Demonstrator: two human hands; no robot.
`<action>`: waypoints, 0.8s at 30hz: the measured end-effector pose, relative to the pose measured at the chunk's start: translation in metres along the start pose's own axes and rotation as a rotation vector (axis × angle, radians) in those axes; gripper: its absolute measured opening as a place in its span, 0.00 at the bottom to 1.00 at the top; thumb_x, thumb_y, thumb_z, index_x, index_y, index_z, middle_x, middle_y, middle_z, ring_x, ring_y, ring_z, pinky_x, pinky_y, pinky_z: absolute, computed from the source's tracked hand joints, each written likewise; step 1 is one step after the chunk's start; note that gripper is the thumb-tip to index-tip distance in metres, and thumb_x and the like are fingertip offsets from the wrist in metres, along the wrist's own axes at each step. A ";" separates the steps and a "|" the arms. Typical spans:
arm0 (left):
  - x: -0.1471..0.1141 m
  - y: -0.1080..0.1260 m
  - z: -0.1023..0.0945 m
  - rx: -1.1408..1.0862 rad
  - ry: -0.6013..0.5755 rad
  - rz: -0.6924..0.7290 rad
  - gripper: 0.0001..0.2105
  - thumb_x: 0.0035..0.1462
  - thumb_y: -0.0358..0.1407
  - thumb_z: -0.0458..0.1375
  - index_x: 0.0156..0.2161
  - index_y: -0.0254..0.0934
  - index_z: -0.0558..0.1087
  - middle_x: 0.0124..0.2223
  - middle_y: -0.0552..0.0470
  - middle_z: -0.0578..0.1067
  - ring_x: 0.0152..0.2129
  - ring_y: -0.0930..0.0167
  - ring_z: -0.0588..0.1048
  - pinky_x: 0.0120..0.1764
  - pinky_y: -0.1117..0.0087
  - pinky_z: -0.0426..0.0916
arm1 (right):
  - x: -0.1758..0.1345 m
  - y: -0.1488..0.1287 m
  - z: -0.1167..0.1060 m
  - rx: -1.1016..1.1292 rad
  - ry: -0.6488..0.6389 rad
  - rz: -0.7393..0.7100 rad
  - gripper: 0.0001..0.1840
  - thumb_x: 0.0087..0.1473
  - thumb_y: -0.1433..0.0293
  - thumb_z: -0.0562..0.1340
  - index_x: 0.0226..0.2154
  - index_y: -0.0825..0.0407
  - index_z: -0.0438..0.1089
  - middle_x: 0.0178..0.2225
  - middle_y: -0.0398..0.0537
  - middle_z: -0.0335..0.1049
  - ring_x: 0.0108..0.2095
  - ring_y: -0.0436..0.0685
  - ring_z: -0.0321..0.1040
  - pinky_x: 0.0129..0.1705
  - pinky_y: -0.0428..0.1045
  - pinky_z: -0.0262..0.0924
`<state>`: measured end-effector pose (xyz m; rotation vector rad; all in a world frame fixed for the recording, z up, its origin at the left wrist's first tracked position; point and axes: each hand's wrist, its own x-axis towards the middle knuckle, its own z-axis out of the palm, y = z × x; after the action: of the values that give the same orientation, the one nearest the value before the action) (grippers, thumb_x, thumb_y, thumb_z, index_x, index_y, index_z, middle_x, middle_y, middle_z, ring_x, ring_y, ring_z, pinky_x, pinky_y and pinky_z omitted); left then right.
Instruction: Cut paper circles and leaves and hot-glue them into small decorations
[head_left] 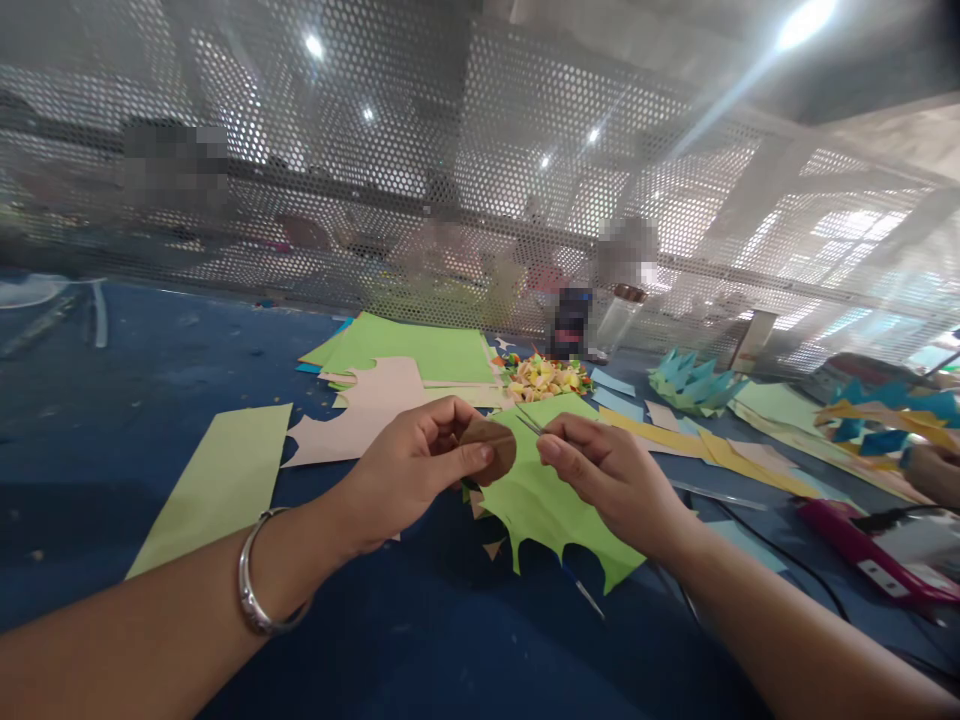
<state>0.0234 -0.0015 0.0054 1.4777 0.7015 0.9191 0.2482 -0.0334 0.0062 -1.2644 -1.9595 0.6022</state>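
My left hand (424,460) pinches a brown rounded paper piece (495,447) between thumb and fingers. In my right hand (604,475) are thin metal tweezers (529,420), their tips pointing toward the brown piece but apart from it. Below both hands lies a green paper sheet (559,500) with scalloped cutouts along its near edge. A pale pink sheet (375,410), also cut in curves, rests to the left of it. Beyond the hands is a heap of small coloured paper pieces (546,378).
Green sheets (427,345) are stacked at the back, with a light green strip (217,480) at left. Blue paper crowns (690,380), a glass bottle (621,318) and a pink power strip (870,555) with cables stand right. Another person's hand (934,472) shows at the right edge. A perforated screen (420,170) rises behind.
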 end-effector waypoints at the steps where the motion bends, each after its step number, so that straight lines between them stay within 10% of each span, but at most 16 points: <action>1: 0.000 -0.001 0.000 -0.008 0.003 0.000 0.08 0.56 0.34 0.64 0.35 0.36 0.68 0.30 0.57 0.72 0.27 0.75 0.71 0.31 0.72 0.67 | 0.000 0.000 0.000 0.016 0.004 0.006 0.23 0.65 0.50 0.57 0.29 0.51 0.64 0.23 0.36 0.49 0.23 0.48 0.47 0.25 0.47 0.45; 24: -0.005 -0.003 0.002 -0.071 -0.124 -0.022 0.06 0.57 0.35 0.67 0.39 0.37 0.81 0.36 0.52 0.81 0.37 0.72 0.77 0.46 0.69 0.70 | -0.005 -0.010 0.003 -0.044 -0.069 -0.016 0.21 0.63 0.52 0.59 0.29 0.51 0.66 0.22 0.37 0.51 0.23 0.48 0.49 0.25 0.47 0.45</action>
<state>0.0229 -0.0062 0.0018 1.4483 0.5877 0.8195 0.2413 -0.0423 0.0102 -1.2686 -2.0476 0.6048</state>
